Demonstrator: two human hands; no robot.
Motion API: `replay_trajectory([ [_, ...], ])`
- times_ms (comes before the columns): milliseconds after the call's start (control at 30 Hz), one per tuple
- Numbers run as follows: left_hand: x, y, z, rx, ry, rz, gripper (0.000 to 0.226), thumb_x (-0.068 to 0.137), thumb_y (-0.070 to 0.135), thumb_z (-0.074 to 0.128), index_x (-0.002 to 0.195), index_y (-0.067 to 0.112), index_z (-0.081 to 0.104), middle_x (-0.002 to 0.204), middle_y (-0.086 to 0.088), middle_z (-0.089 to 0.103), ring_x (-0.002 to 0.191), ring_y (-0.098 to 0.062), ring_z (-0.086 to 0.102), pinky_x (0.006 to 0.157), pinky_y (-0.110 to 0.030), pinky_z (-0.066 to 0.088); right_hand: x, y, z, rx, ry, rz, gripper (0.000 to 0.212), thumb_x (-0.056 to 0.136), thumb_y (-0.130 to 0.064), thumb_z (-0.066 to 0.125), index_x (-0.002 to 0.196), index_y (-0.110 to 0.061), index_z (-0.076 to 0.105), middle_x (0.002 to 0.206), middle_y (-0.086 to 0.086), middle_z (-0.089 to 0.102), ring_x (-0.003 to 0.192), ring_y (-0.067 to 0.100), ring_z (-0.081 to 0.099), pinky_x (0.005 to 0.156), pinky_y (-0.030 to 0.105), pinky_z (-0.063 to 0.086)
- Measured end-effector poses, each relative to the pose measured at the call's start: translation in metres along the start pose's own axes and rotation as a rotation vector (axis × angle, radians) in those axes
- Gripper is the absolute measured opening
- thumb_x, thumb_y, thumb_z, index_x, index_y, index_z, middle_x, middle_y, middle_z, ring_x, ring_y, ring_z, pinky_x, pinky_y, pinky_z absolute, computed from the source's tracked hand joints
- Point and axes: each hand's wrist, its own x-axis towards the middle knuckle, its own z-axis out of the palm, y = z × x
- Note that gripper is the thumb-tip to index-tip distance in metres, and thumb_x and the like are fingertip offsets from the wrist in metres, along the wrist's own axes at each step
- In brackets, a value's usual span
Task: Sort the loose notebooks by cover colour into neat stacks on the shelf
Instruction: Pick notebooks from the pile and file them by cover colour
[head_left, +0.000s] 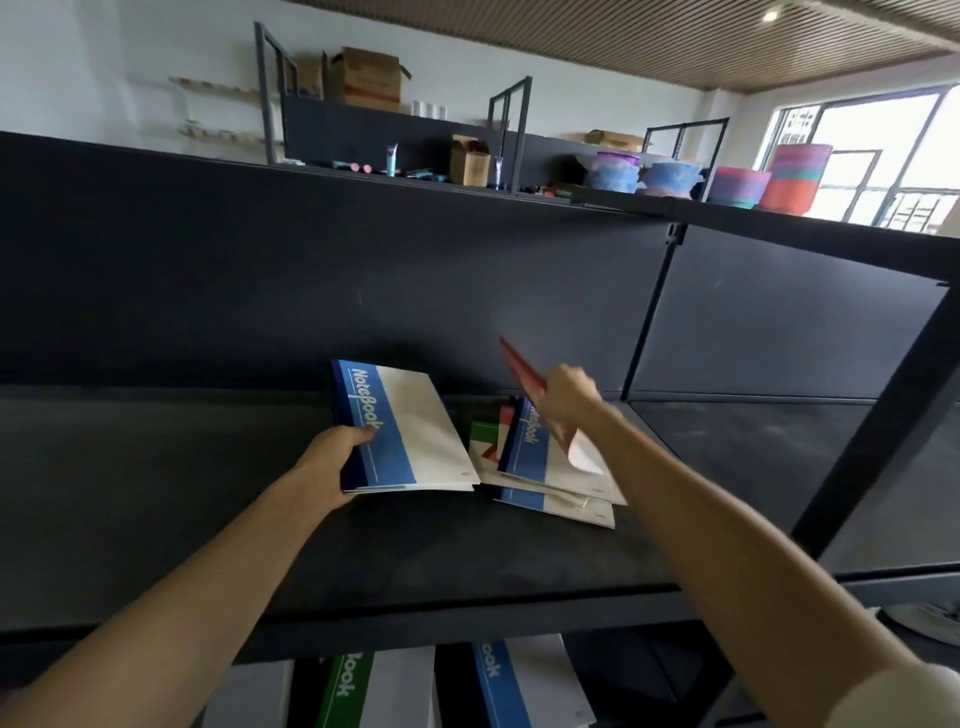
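Blue stack: left hand; red notebook: right hand.

Blue notebooks: small squared stack, frame centre.
Mixed pile: blue, red, green covers, askew on the shelf, just right.
Red notebook: raised, tilted above pile.

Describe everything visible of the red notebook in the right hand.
The thin red paper-covered notebook is held in the right hand, lifted and tilted steeply, far corner pointing up toward the dark back panel. Its lower corner curls, showing a white underside, just above the loose mixed-colour notebook pile. It is motion-blurred.
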Motion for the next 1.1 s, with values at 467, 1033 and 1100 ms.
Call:
replay_trajectory([
  [467, -0.003, 0.007, -0.02, 0.26, -0.167, 0.104, 0.024, 0.095, 0.027, 0.054, 0.113, 0.011, 0.052, 0.095, -0.012, 0.064, 0.082, -0.028, 0.062, 0.066, -0.036, 0.05, 0.001, -0.051, -0.039, -0.354, -0.147, -0.388, 0.022, 0.087, -0.018, 0.057, 0.097, -0.03, 0.073, 0.088, -0.016, 0.066, 0.089, 0.01, 0.058, 0.095, 0.038, 0.041],
  [1033, -0.041, -0.038, -0.044, 0.082, -0.079, 0.162, 0.022, 0.095, 0.013, 0.053, 0.116, 0.013, 0.054, 0.093, -0.008, 0.065, 0.079, -0.023, 0.063, 0.061, -0.033, 0.048, -0.025, -0.119, 0.053, -0.095, -0.041, -0.387, 0.069, 0.088, -0.042, 0.06, 0.145, -0.022, 0.028, 0.147, 0.008, 0.031, 0.136, 0.031, 0.028, 0.107, 0.052, 0.025],
  [1100, -0.046, -0.044, -0.05, -0.034, 0.025, 0.177, 0.026, 0.094, 0.01, 0.054, 0.12, 0.011, 0.053, 0.094, -0.009, 0.064, 0.076, -0.022, 0.062, 0.059, -0.033, 0.048, -0.032, -0.117, 0.07, 0.081, -0.091, -0.281, 0.073, 0.088, -0.039, 0.062, 0.146, -0.017, 0.023, 0.147, 0.012, 0.029, 0.136, 0.034, 0.027, 0.107, 0.049, 0.028],
])
